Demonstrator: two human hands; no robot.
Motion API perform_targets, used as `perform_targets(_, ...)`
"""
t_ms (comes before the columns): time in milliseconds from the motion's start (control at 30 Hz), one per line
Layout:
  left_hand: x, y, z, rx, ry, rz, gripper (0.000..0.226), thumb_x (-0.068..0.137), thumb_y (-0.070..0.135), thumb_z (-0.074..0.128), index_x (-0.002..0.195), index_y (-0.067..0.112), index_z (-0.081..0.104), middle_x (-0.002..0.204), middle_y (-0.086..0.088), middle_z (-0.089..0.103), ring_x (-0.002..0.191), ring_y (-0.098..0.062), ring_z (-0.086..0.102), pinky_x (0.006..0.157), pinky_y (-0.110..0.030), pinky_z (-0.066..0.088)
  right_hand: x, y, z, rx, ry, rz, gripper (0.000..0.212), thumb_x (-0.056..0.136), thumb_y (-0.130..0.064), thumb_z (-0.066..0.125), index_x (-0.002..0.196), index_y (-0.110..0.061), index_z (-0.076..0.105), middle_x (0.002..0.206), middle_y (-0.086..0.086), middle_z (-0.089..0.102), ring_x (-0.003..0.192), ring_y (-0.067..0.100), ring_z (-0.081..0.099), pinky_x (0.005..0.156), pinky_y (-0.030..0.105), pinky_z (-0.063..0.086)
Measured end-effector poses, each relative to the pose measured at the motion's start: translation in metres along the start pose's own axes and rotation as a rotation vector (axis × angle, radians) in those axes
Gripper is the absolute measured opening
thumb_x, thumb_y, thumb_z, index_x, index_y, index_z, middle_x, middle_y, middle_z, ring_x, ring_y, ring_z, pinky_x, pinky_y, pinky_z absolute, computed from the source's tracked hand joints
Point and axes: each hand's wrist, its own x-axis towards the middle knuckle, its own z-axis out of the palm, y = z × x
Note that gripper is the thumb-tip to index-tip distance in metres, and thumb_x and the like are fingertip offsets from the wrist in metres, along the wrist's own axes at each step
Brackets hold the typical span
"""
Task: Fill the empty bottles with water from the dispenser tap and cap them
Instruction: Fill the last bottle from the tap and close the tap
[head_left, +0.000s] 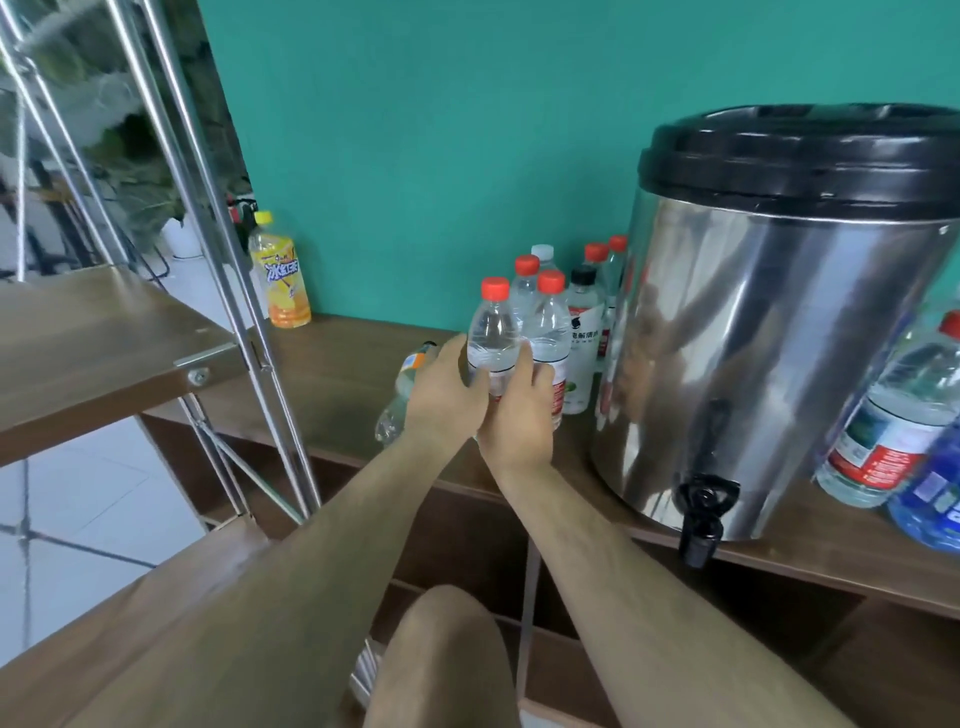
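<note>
1. Head view, the room: a steel dispenser (769, 364) with a black lid (810, 156) stood on a brown wooden counter (337, 364), against a teal wall (467, 130) behind it.
2. Left of the dispenser stood a cluster of capped bottles (584, 332). Farther left, by the wall, was a yellow tea bottle (280, 275).
3. At the front of that cluster stood the red-capped bottle (493, 332), upright and clear. The left hand (441, 400) gripped its lower left side with the thumb raised along it. The right hand (519, 421) curled its fingers round its lower right side.
4. Behind the left hand a clear bottle (397, 405) lay on its side, partly hidden.
5. Edges: the dispenser's black tap (701, 512) hung over the counter's front edge. To the dispenser's right, large bottles (893, 415) leaned near that edge.
6. Open room: bare counter lay between the tea bottle and the lying bottle. Far left of the dispenser a metal rack (208, 208) with a wooden shelf (93, 332) stood close, above a tiled floor (78, 519).
</note>
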Motion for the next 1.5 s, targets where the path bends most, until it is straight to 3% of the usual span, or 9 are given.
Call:
perform_targets(133,-0.003,-0.027,-0.004,0.278,0.099,-0.230,0.050,0.100,0.031,0.052,0.150,0.025,0.050,0.156,-0.010,0.042,0.148,-0.031,0.031,0.124,-0.045,0.023,-0.026,0.005,0.005,0.068,0.086,-0.121,0.043,0.096,-0.005,0.063,0.139,-0.004,0.056,0.128,0.017,0.055,0.125,0.036,0.052,0.107,0.046,0.047)
perform_targets(300,-0.022,-0.053,-0.004,0.300,-0.075,-0.457,0.042,0.103,0.035,0.049,0.145,0.032,0.049,0.143,-0.013,0.047,0.133,-0.040,0.047,0.112,-0.046,0.034,-0.041,0.011,0.008,0.056,-0.285,-0.135,0.040,0.106,-0.012,0.049,0.146,-0.006,0.053,0.143,0.015,0.055,0.133,0.030,0.051,0.112,0.037,0.040)
perform_targets(567,-0.119,-0.028,-0.006,-0.125,0.098,-0.491,0.046,0.097,0.041,0.066,0.137,0.021,0.053,0.132,-0.008,0.054,0.103,-0.020,0.056,0.092,-0.032,0.046,-0.052,0.006,-0.014,0.288,-0.470,0.229,0.042,0.108,-0.037,0.042,0.141,-0.017,0.057,0.139,0.010,0.064,0.128,0.030,0.059,0.106,0.036,0.045)
perform_targets(767,-0.218,0.008,-0.003,-0.596,0.108,-0.492,0.047,0.073,0.049,0.075,0.105,0.021,0.054,0.099,0.002,0.067,0.080,0.000,0.068,0.060,-0.008,0.047,-0.091,0.021,-0.072,0.447,-0.559,0.383,0.058,0.094,-0.034,0.073,0.145,-0.019,0.052,0.120,0.000,0.071,0.096,0.017,0.074,0.086,0.035,0.062)
perform_targets(933,-0.214,0.015,0.017,-1.021,0.012,-0.727,0.053,0.086,0.034,0.075,0.122,0.018,0.040,0.105,-0.016,0.070,0.082,-0.026,0.079,0.060,-0.035,0.060,-0.142,0.053,-0.124,0.588,-0.595,0.384,0.056,0.094,-0.013,0.076,0.143,-0.020,0.051,0.111,0.003,0.071,0.086,0.011,0.075,0.072,0.024,0.060)
perform_targets(1067,-0.233,0.013,0.047,-0.967,-0.169,-0.718,0.086,0.063,0.039,0.082,0.137,0.023,0.041,0.108,-0.005,0.077,0.096,-0.020,0.078,0.073,-0.033,0.063,-0.177,0.084,-0.148,0.362,-0.533,0.162,0.050,0.093,-0.003,0.071,0.121,-0.043,0.059,0.112,-0.010,0.066,0.087,-0.004,0.064,0.080,0.012,0.050)
perform_targets(1233,-0.258,0.011,0.068,-0.813,-0.409,-0.625,0.071,0.066,0.019,0.079,0.129,0.021,0.047,0.122,-0.015,0.067,0.107,-0.030,0.074,0.093,-0.055,0.060,-0.191,0.124,-0.170,0.217,-0.531,0.187,0.029,0.103,-0.017,0.060,0.130,-0.026,0.064,0.104,-0.011,0.071,0.094,0.014,0.069,0.094,0.033,0.055)
perform_targets(1367,-0.258,0.018,0.077,-0.850,-0.504,-0.623,0.072,0.068,0.039,0.092,0.127,0.024,0.054,0.117,-0.008,0.074,0.103,-0.025,0.076,0.092,-0.047,0.062,-0.197,0.137,-0.179,0.201,-0.535,0.190,0.024,0.099,-0.023,0.051,0.112,-0.031,0.070,0.098,-0.013,0.074,0.096,0.010,0.070,0.094,0.040,0.057)
perform_targets(1500,-0.261,0.016,0.089,-0.582,-0.548,-0.528,0.059,0.068,0.040,0.094,0.113,0.028,0.057,0.101,0.004,0.074,0.086,-0.006,0.075,0.075,-0.028,0.061,-0.188,0.150,-0.191,0.051,-0.514,0.257,0.031,0.092,-0.043,0.040,0.089,-0.032,0.068,0.083,-0.009,0.073,0.087,0.017,0.069,0.087,0.050,0.057)
